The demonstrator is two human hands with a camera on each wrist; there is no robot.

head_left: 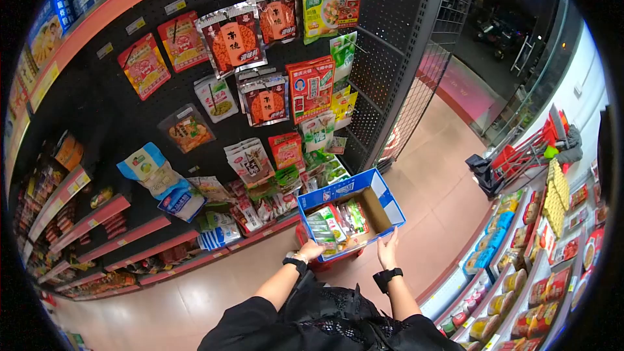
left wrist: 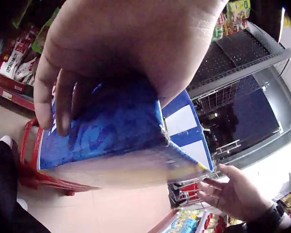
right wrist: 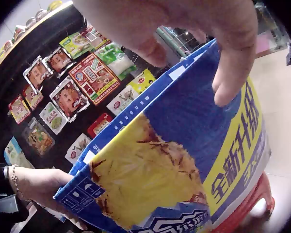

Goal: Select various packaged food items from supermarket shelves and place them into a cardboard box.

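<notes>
Steadying the box (head_left: 341,188) looks like the step in hand, judging by how a person's two bare hands sit at its near corners. At far left, shelves (head_left: 94,223) of goods curve away. Next comes the dark rack (head_left: 110,130) with hanging packs (head_left: 231,39), more of them crowded near its foot, just beside the box. The left grip (head_left: 311,250) holds the box's near left corner, fingers folded down over the blue outside. Within the box, packets (head_left: 331,224) lie mostly toward the left, with brown cardboard showing at the right. Below, the box seems to rest on a red stool (left wrist: 31,178), mostly hidden. The right grip (head_left: 389,253) is at the near right corner, its fingers loose and fairly straight, not wrapped round the wall; how firmly they touch, I cannot tell. Farther right stand a red trolley (head_left: 520,156) and stocked shelves.

The next move, as I judge it, calls for a firmer right grip if the box is to shift, so both corners share the weight. Lifting from the left corner alone would likely tip the box and slide the packets.
</notes>
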